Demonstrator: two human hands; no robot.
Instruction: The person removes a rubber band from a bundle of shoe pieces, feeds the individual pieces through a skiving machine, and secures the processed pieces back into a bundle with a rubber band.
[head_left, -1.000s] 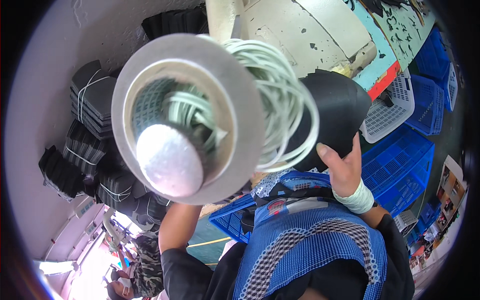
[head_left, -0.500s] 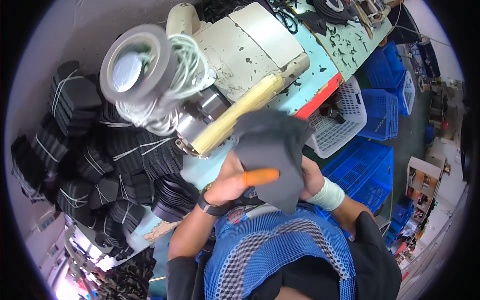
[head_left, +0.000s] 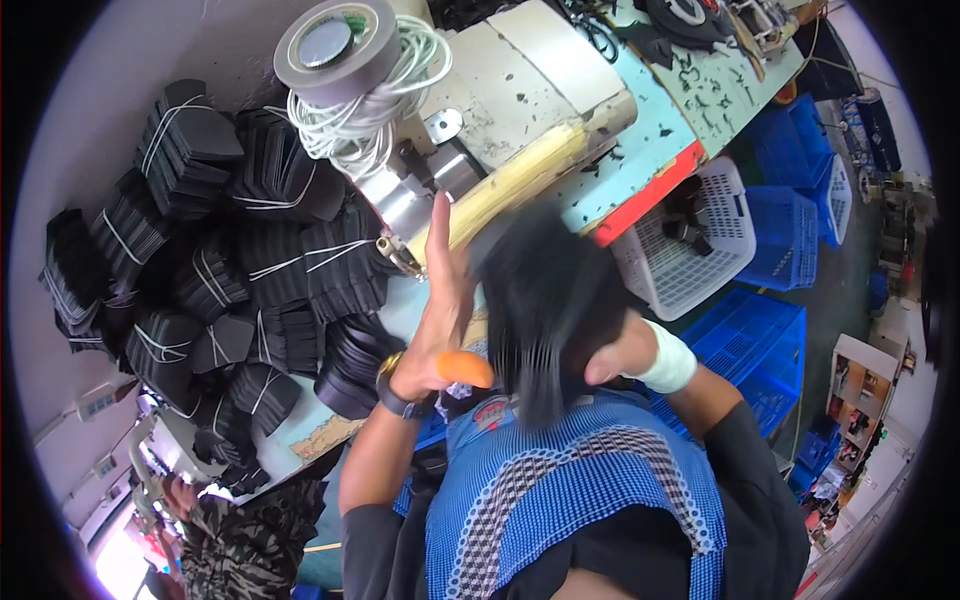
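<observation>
A thick stack of dark grey-black flat pieces (head_left: 550, 300), smeared by motion, is held up in front of my apron. My right hand (head_left: 630, 348), with a white wrap round its wrist, grips the stack's right side, thumb toward me. At the stack's left stands my left hand (head_left: 440, 320), open, its fingers stretched upward and the thumb in an orange finger cot. Whether the left hand touches the stack I cannot tell. Just beyond is a cream machine (head_left: 500, 90) with a yellow padded front edge (head_left: 500, 195).
Tied bundles of black pieces (head_left: 195, 140) pile up at the left, beside a loose black stack (head_left: 350, 370). On the machine lie a tape roll (head_left: 330, 45) and white cord (head_left: 350, 130). At right are a white basket (head_left: 690, 240) and blue crates (head_left: 740, 340). Someone's camouflage sleeve (head_left: 245, 530) shows lower left.
My left hand has come off the stack's near face to its left and straightened its fingers. The stack has turned, showing its layered edges. The view has shifted slightly.
</observation>
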